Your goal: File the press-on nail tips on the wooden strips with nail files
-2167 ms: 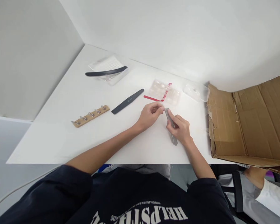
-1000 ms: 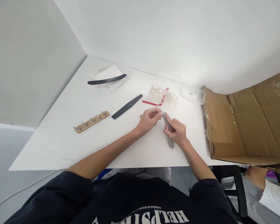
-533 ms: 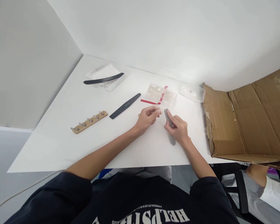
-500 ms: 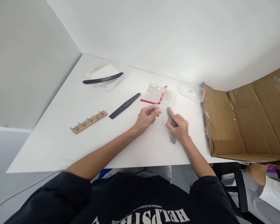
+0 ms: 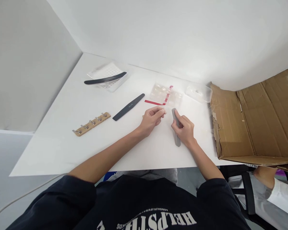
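My right hand [image 5: 184, 129] is shut around a grey nail file [image 5: 176, 127], which stands tilted with its lower tip near the white table top [image 5: 62, 153]. My left hand [image 5: 151, 118] is just left of the file, with a small gap between them. Its thumb and fingertips are pinched together, and anything between them is too small to see. Further left lie a black nail file [image 5: 129, 107] and a wooden strip with metal hooks [image 5: 91, 124]. Behind the hands is a clear blister pack with a red strip [image 5: 165, 94].
A second black file [image 5: 105, 78] rests on a clear tray [image 5: 112, 72] at the back. A clear plastic box [image 5: 198, 93] sits back right. An open cardboard box [image 5: 240, 127] borders the table's right side. A co-worker's white sleeve [image 5: 284, 195] shows lower right.
My left hand has drawn back from the grey file, leaving a gap. The file now stands more upright in my right hand. The whole view has shifted slightly.
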The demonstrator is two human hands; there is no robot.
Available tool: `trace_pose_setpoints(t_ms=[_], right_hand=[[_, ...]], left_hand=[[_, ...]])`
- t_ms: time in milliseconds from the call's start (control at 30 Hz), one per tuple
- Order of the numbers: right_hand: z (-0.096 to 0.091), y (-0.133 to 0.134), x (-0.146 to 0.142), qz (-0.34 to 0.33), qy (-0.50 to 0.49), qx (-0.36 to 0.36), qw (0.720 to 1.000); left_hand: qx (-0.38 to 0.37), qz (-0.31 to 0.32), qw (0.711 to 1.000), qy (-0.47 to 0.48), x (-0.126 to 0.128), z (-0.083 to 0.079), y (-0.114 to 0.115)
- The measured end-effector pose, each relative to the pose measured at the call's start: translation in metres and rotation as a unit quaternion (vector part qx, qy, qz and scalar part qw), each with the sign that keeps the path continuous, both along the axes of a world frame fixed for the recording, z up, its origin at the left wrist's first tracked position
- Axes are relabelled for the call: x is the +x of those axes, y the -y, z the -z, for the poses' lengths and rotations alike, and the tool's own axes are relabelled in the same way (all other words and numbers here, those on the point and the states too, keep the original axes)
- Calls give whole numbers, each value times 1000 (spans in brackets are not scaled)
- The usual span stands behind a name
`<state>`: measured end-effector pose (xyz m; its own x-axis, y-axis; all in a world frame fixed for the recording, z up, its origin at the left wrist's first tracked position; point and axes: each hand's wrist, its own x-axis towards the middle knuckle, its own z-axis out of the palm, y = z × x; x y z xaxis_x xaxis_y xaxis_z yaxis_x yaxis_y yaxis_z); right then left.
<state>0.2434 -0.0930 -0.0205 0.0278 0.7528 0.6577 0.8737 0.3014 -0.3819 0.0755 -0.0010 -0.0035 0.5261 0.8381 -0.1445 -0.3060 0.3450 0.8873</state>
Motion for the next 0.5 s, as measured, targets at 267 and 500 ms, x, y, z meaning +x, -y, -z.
trace_pose_setpoints(t_ms=[267, 500], right_hand=[[-2, 0, -5, -5, -1, 28, 1000], [0, 1, -3, 20, 21, 9, 1000]], left_hand=[[-3, -1, 1000, -8, 1, 3, 1], [-1, -12, 1000, -9, 1, -3, 3]])
